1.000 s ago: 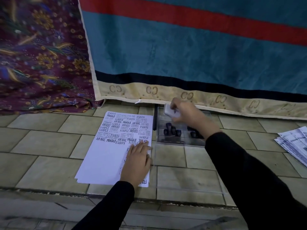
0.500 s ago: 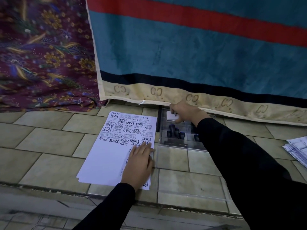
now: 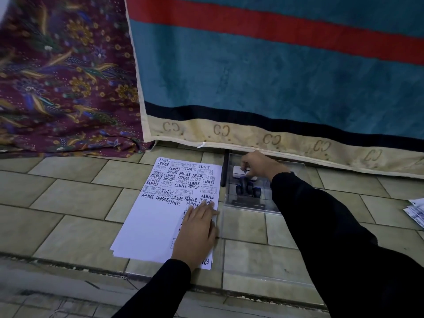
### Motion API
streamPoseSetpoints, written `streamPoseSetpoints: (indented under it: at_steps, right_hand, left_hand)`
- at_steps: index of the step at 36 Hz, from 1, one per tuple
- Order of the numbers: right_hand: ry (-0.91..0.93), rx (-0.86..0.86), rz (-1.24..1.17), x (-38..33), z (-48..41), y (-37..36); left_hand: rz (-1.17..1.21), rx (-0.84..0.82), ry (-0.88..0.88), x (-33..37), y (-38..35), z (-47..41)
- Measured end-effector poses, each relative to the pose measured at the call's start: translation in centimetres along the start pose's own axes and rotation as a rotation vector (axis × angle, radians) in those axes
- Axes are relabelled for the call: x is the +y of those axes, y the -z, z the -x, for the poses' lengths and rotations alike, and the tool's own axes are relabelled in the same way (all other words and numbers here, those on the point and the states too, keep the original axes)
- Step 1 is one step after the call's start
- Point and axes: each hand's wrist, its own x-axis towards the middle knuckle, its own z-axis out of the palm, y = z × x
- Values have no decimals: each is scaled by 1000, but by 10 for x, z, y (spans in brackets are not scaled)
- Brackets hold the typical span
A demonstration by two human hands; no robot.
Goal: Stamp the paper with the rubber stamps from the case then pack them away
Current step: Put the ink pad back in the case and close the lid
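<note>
**A:** Where are the hands?

**B:** The left hand [image 3: 197,228] lies flat on the paper [image 3: 158,216], fingers straight and together, near the sheet's 4 o'clock side. The right hand [image 3: 259,165], at 1 o'clock from it, reaches into the clear case [image 3: 250,206], fingers curled round a white block [image 3: 239,172].

**A:** And the stamps?

**B:** The dark blue stamps [image 3: 247,189] stand in the case, at 6 o'clock from the block. The case sits just beside the paper, at its 2 o'clock.

**A:** Is the paper marked?

**B:** The far half is crowded with prints such as SAMPLE, FRAGILE and AIR MAIL. The near left part is blank.
</note>
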Motion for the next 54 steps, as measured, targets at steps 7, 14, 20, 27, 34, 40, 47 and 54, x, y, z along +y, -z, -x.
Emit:
streamPoseSetpoints:
  at_steps: [7, 14, 20, 27, 34, 40, 47, 54]
  right_hand:
    - [21, -45, 25, -4, 6, 9]
    - [-32, 22, 13, -13, 26, 22]
    - [-121, 343, -286, -12, 82, 35]
    - [-549, 280, -299, 19, 172, 27]
    - [-861, -162, -388, 45, 217, -10]
    - [-889, -178, -552, 40, 222, -25]
    - [-869, -242, -628, 40, 227, -19]
    - [-665, -203, -936, 50, 247, 11]
  left_hand:
    - [15, -9, 3, 0, 0, 0]
    - [176, 3, 59, 0, 3, -5]
    - [546, -140, 323, 9, 25, -16]
    - [156, -71, 176, 29, 49, -26]
    - [-35, -297, 228, 55, 56, -18]
    - [-75, -374, 288, 59, 40, -16]
    - [-29, -446, 361, 66, 47, -13]
    - [126, -344, 331, 83, 102, -18]
